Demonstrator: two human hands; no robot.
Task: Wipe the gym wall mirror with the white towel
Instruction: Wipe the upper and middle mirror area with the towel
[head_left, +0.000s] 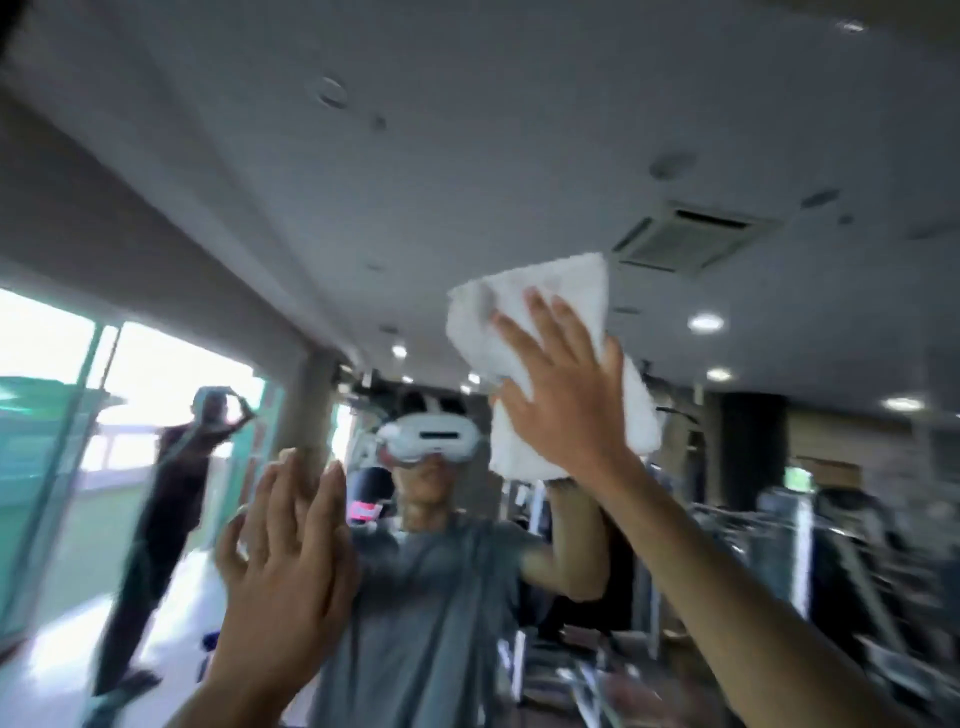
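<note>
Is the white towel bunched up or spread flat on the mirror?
Loosely folded, not fully spread: the white towel shows creases and a doubled lower edge under the right hand.

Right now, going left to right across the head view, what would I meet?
Bright glass doorway → reflected bystander → left hand → reflected white headset → right hand pressing the white towel → reflected gym machines.

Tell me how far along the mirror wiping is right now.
In hand: the right hand presses the white towel flat against the mirror, high up. The left hand rests open on the glass. The blur hides which areas look clean, so what is left is unclear.
</note>
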